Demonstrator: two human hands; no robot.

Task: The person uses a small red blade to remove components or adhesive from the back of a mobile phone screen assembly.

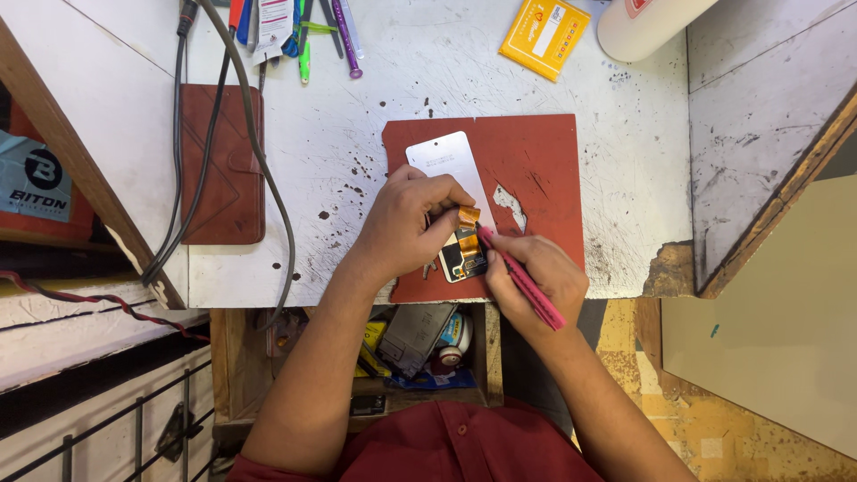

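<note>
A pale phone screen panel lies face down on a red mat, with an orange flex cable and small black board at its near end. My left hand presses down on the panel's lower part, fingers curled beside the flex cable. My right hand holds a pink pen-like tool, its tip touching the flex cable near the black board.
A brown wallet case lies at the left under black cables. Pens and tools sit at the far edge, with a yellow packet and a white bottle. An open drawer of parts is below the bench.
</note>
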